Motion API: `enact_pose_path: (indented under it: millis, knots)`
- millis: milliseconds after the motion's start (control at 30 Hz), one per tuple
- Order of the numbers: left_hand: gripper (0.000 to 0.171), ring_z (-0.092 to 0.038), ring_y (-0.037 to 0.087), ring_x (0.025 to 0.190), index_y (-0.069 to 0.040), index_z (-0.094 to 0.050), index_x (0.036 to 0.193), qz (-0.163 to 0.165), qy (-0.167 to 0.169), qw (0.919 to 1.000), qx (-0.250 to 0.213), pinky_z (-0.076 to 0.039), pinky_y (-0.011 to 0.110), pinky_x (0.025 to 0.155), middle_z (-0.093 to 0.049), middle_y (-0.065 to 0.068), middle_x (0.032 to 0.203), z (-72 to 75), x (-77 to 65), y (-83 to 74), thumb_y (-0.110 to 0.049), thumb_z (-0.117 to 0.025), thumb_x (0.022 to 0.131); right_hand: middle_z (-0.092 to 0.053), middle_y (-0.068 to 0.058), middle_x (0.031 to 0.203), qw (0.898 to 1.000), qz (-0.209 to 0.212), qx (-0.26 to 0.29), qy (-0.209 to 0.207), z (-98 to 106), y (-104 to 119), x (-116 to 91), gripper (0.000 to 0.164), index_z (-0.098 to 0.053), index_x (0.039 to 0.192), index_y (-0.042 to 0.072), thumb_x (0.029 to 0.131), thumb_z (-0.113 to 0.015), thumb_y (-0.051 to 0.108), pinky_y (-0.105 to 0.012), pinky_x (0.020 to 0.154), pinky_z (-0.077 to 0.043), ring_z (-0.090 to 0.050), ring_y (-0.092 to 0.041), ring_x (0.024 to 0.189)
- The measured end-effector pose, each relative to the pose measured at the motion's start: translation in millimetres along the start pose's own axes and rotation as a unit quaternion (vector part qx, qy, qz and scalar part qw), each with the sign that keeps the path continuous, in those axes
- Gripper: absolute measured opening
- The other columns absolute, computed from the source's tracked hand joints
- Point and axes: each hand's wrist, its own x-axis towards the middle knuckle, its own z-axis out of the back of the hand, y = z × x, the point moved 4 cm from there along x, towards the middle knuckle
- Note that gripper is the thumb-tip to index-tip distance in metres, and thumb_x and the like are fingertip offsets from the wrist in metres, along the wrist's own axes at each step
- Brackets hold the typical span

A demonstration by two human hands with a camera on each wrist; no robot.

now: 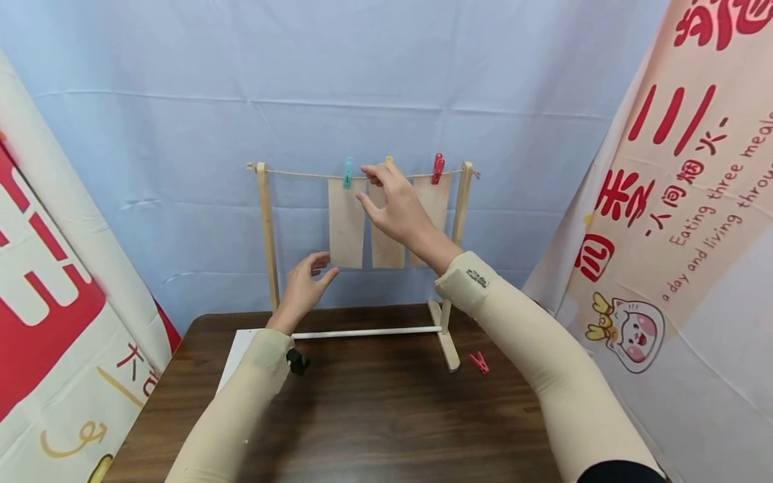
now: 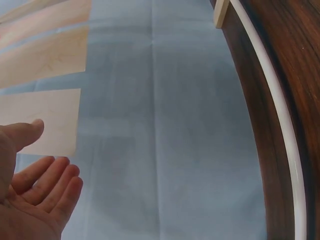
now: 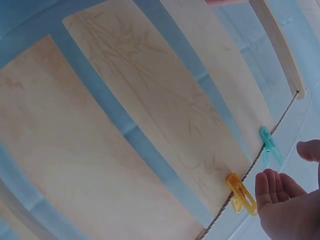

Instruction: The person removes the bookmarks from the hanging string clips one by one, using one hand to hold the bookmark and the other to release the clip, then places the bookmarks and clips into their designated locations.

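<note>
Three pale paper strips hang from a thin rope (image 1: 302, 174) strung between two wooden posts. A teal clothespin (image 1: 348, 172) clips the left strip (image 1: 346, 235), and a red clothespin (image 1: 438, 169) the right strip (image 1: 436, 208). On the middle strip (image 3: 145, 90), with its faint bamboo pattern, sits a yellow clothespin (image 3: 241, 194). My right hand (image 1: 395, 204) is raised before the middle strip, relaxed fingers close to the teal and yellow clothespins, holding nothing. At the left strip's lower corner is my left hand (image 1: 304, 285), thumb and fingers apart, with nothing gripped.
The wooden stand's foot (image 1: 447, 345) rests on the dark brown table (image 1: 374, 416), with a white rod (image 1: 368, 332) running along its bottom. A loose red clothespin (image 1: 479, 362) lies right of the foot. White paper (image 1: 234, 355) is partly under my left forearm. Printed cloths hang on both sides.
</note>
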Motion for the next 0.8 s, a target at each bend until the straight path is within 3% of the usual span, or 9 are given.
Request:
enact_pose_path:
  millis: [800]
  knots:
    - [0.044,-0.065,0.039,0.128,0.001,-0.061,0.144,0.000,-0.017,0.9998,-0.005,-0.052,0.053,0.111,-0.068,0.024,0.136,-3.2,5.9,5.3,-0.018,-0.073,0.105,-0.060,-0.025,0.136,1.000,-0.017,-0.001,0.017,-4,5,29,0.051,-0.055,0.148,-0.009,0.105,-0.071,0.013,-0.037,0.112,-0.048,-0.058,-0.032,0.128]
